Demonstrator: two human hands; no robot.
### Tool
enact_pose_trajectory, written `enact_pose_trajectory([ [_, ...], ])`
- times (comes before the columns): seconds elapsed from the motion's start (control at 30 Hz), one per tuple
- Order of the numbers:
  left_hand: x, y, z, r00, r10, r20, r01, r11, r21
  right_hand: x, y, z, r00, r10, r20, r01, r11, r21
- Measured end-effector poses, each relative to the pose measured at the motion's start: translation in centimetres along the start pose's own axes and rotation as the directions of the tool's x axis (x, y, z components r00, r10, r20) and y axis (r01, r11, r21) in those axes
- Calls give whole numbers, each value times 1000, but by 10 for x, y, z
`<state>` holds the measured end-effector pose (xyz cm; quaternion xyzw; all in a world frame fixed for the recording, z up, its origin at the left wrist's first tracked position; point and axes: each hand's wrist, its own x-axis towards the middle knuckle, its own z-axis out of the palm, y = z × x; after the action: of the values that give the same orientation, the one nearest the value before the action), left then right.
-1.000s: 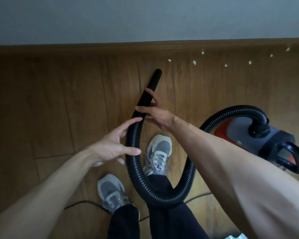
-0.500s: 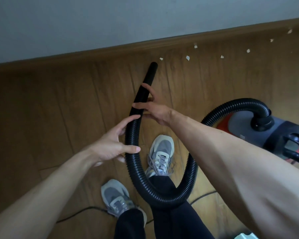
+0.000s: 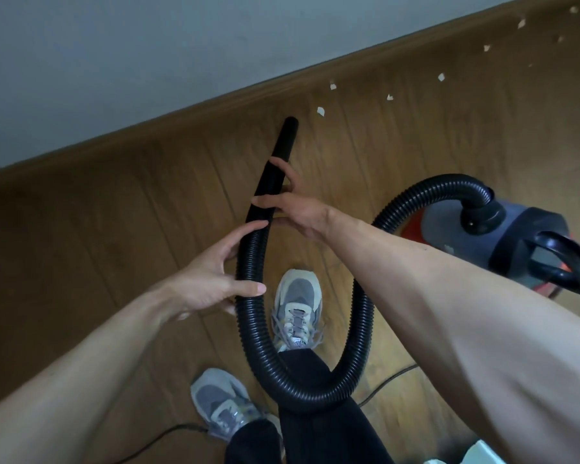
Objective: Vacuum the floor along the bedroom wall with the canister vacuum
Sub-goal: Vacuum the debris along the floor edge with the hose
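A black ribbed hose [image 3: 248,329] loops down in front of my legs and rises to the grey-and-red canister vacuum [image 3: 516,242] on the floor at the right. Its smooth black nozzle [image 3: 283,142] points toward the wooden baseboard [image 3: 181,108], with the tip close to the floor. My right hand [image 3: 295,209] grips the nozzle's lower end. Just below it, my left hand [image 3: 211,279] holds the ribbed hose, thumb across the front. Several small pale paper scraps [image 3: 320,111] lie along the baseboard, right of the nozzle tip.
The grey wall [image 3: 114,61] runs diagonally across the top left. A thin black power cord [image 3: 389,380] trails over the wood floor behind my two grey sneakers [image 3: 297,306]. A pale object [image 3: 476,453] shows at the bottom right edge.
The view has tilted, so the wall line now slopes up to the right. Both hands keep the same hold on hose and nozzle. My feet have shifted a little.
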<state>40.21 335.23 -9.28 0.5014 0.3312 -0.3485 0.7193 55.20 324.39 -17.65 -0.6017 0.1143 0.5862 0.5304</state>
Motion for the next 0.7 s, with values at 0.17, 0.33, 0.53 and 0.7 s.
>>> enact_pose_trajectory([
  [0.17, 13, 17, 15, 1000, -8, 14, 8, 1000, 13, -4, -7, -24, 1000, -5, -15, 5, 1000, 15],
  [0.33, 26, 31, 29, 1000, -10, 23, 9, 1000, 28, -5, -19, -47, 1000, -1, -31, 2, 1000, 5],
  [0.53, 37, 46, 37, 1000, -11, 17, 10, 1000, 25, -2, -31, -62, 1000, -7, -25, 7, 999, 32],
  [0.7, 45, 56, 38, 1000, -26, 13, 25, 999, 35, 3, -39, -68, 1000, -10, -6, 10, 999, 41],
])
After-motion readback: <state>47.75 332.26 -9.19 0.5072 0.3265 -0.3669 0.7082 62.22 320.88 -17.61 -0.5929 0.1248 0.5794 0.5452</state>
